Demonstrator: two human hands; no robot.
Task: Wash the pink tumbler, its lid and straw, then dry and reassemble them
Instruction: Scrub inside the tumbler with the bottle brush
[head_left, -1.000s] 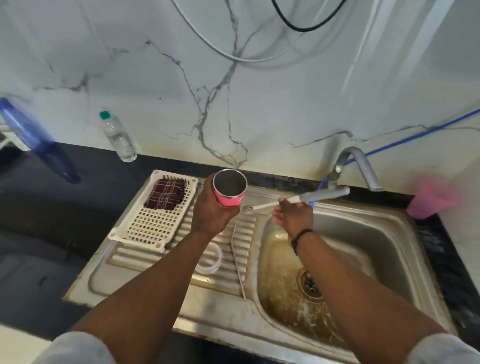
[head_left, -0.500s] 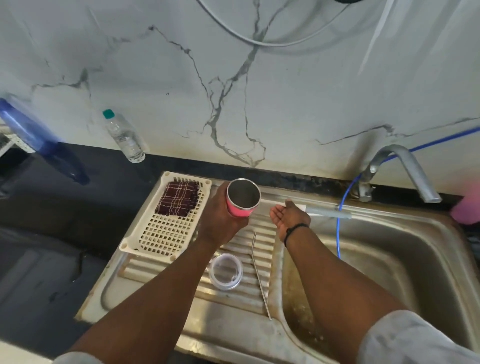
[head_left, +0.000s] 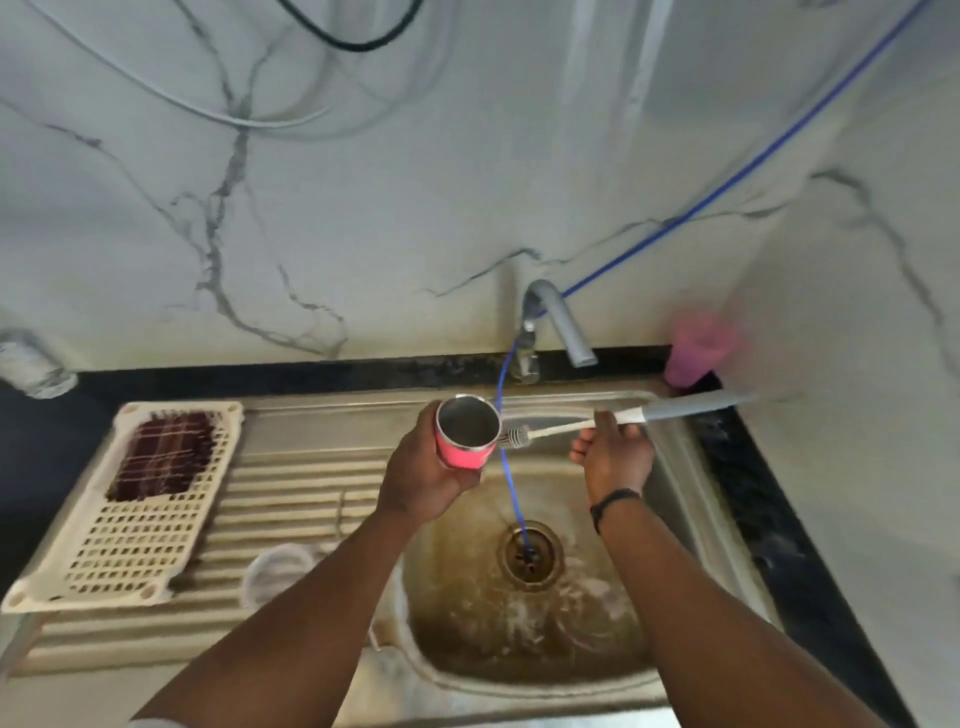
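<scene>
rack (head_left: 130, 499) with dark cloth (head_left: 163, 454) sat on drainboard | clear lid (head_left: 280, 571) lay beside it | left hand (head_left: 423, 470) wrapped fingers round pink tumbler (head_left: 466, 434) over sink (head_left: 691, 467) | right hand (head_left: 615, 454) pinched bottle brush (head_left: 582, 427), bristles at tumbler rim

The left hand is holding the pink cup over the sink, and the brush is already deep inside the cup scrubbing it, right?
Not quite. The left hand does hold the pink cup over the sink, but the brush is not inside it. The head view shows the bristle end just outside the cup's rim, beside it, with the right hand gripping the handle.
</scene>
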